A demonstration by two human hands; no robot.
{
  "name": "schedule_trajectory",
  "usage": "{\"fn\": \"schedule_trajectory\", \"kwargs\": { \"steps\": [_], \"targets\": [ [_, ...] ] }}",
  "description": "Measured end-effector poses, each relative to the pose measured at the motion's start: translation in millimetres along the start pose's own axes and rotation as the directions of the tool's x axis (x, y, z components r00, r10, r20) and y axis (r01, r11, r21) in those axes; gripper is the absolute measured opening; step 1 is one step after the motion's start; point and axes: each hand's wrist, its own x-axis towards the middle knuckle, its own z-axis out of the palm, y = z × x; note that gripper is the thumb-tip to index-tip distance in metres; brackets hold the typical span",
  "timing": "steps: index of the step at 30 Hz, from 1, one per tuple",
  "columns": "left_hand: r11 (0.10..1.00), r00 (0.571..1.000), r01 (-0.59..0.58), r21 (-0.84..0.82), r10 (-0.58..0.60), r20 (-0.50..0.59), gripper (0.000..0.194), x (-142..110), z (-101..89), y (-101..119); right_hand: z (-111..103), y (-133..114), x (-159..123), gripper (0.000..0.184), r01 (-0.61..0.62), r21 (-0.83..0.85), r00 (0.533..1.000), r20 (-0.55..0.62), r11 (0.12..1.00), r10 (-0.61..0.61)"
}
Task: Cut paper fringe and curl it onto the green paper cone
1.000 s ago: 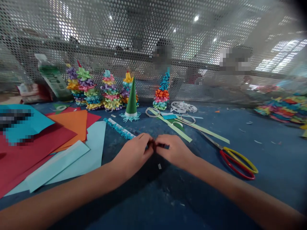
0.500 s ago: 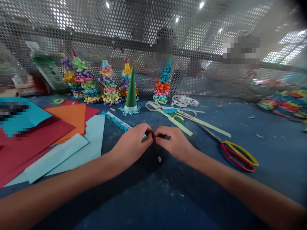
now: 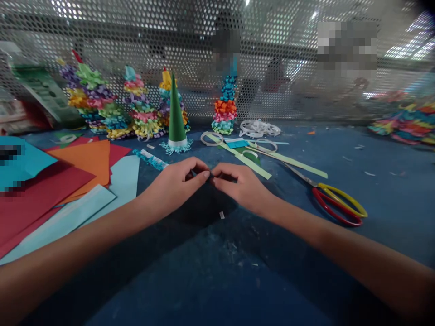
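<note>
Tabletop (image 3: 210,280), blue. Nearer than green cone (image 3: 176,122): left hand (image 3: 178,181) and right hand (image 3: 243,185), 2 sets of fingertips nearly meeting; cannot tell whether gripping anything. Near-left of green cone: blue fringed strip (image 3: 151,159), partly behind left hand. Looks light, limp, easily torn; probably best held by plain edge, sparing fringe.

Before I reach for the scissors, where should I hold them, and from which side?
By the red and yellow handle loops, I'd say, coming from the right with your right hand. The scissors lie on the table with loops toward the near right and blades pointing away left, so that's probably safest.
</note>
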Motion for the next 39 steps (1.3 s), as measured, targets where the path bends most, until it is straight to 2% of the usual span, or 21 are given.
{"fn": "schedule_trajectory", "kwargs": {
  "steps": [7,10,14,16,17,19,20,21,23,24,26,28,29,30,31,33,34,36,39],
  "targets": [
    [0.997,0.998,-0.057,-0.058,0.057,0.005,0.017,2,0.4,-9,1,-1,-1,0.013,0.029,-0.021,1.000,-0.001,0.999,-0.029],
    [0.996,0.996,-0.084,-0.041,0.084,-0.009,0.019,-1,-4.9,-1,-4,-15,-5,0.014,0.062,-0.065,0.998,-0.010,0.996,-0.063],
    [0.986,0.985,-0.165,0.003,0.165,-0.058,0.026,0,-20.4,33,-29,-58,-9,0.013,0.186,-0.177,0.982,0.022,0.966,-0.185],
    [0.965,0.959,-0.264,-0.007,0.262,-0.110,0.025,6,-28.8,60,-47,-79,-8,0.012,0.201,-0.262,0.979,0.011,0.944,-0.205],
    [0.948,0.940,-0.318,-0.016,0.314,-0.132,0.023,9,-33.1,74,-57,-87,-8,0.014,0.187,-0.263,0.979,-0.031,0.946,-0.202],
    [0.934,0.924,-0.357,-0.022,0.350,-0.151,0.015,16,-42.9,102,-77,-95,-7,0.017,0.181,-0.147,0.964,-0.171,0.972,-0.205],
    [0.934,0.921,-0.356,-0.025,0.346,-0.179,0.011,19,-48.9,113,-85,-96,-7,0.012,0.208,-0.043,0.955,-0.209,0.977,-0.212],
    [0.933,0.915,-0.359,-0.030,0.345,-0.207,0.010,21,-55.8,122,-93,-96,-8,0.006,0.212,0.037,0.951,-0.238,0.977,-0.197],
    [0.898,0.878,-0.430,-0.094,0.392,-0.274,0.015,20,-71.1,130,-104,-95,-14,0.009,0.198,0.091,0.958,-0.229,0.976,-0.173],
    [0.893,0.873,-0.433,-0.127,0.380,-0.306,0.016,18,-78.2,129,-107,-94,-18,0.012,0.168,0.070,0.968,-0.199,0.983,-0.152],
    [0.918,0.873,-0.359,-0.171,0.265,-0.410,0.019,11,-87.7,112,-107,-91,-25,0.013,0.102,0.002,0.990,-0.095,0.995,-0.101],
    [0.928,0.859,-0.295,-0.225,0.155,-0.488,0.022,1,-86.9,82,-100,-82,-30,0.016,0.006,-0.048,0.999,0.049,0.999,-0.004],
    [0.947,0.876,-0.186,-0.263,0.038,-0.481,0.020,-6,-82.4,62,-93,-74,-31,0.017,-0.053,-0.055,0.989,0.132,0.997,0.060],
    [0.950,0.902,0.000,-0.313,-0.135,-0.410,0.020,-13,-75.8,42,-85,-63,-31,0.018,-0.118,-0.058,0.967,0.221,0.991,0.128],
    [0.940,0.914,0.117,-0.320,-0.228,-0.335,0.022,-22,-68.0,22,-75,-51,-31,0.017,-0.203,-0.058,0.925,0.317,0.977,0.211],
    [0.912,0.911,0.289,-0.292,-0.356,-0.210,0.024,-41,-52.4,-15,-55,-25,-29,0.017,-0.288,-0.078,0.858,0.422,0.955,0.293],
    [0.894,0.900,0.357,-0.270,-0.406,-0.156,0.025,-52,-46.2,-30,-47,-14,-29,0.017,-0.309,-0.086,0.840,0.442,0.947,0.315],
    [0.873,0.886,0.427,-0.236,-0.456,-0.083,0.027,-72,-38.8,-50,-36,-2,-29,0.018,-0.322,-0.103,0.824,0.459,0.941,0.332],
    [0.872,0.884,0.450,-0.193,-0.466,-0.044,0.034,-97,-38.3,-61,-30,-13,-35,0.023,-0.289,-0.159,0.808,0.488,0.944,0.330]
  ]
}}
